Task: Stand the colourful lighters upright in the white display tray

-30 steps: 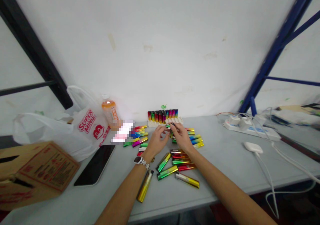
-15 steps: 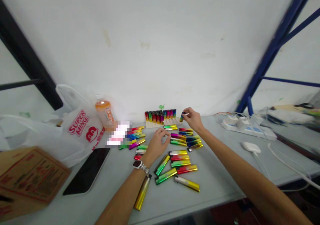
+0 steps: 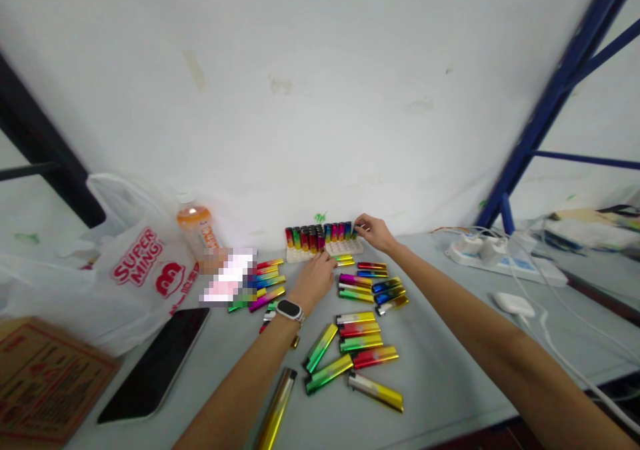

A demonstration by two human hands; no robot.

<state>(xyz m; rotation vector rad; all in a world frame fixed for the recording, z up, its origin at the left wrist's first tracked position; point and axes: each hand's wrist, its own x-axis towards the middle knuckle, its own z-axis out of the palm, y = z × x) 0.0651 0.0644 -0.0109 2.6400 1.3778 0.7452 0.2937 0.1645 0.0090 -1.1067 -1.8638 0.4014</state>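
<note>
A white rack (image 3: 297, 255) with holes stands against the wall, bearing upright lighters (image 3: 313, 237) in shiny rainbow colours. My right hand (image 3: 376, 233) pinches a lighter (image 3: 355, 232) by its top, upright at the rack's right end. Whether its base sits in a hole is hard to see. My left hand (image 3: 316, 278), with a watch on the wrist, has its fingers together at the rack's front edge, tips partly hidden. Around it lie many loose lighters, among them a green and yellow one (image 3: 321, 348) and a silver and yellow one (image 3: 376, 391).
On the left are a cardboard box (image 3: 53, 383), a black phone (image 3: 155, 363), a white plastic bag (image 3: 150, 257) and an orange drink bottle (image 3: 200, 230). A power strip (image 3: 510, 260) and a white charger (image 3: 513, 304) with cables lie on the right.
My right hand has brought its lighter leftward to the end of the upright row. My left hand has moved forward to the rack's front edge. The view has shifted slightly.
</note>
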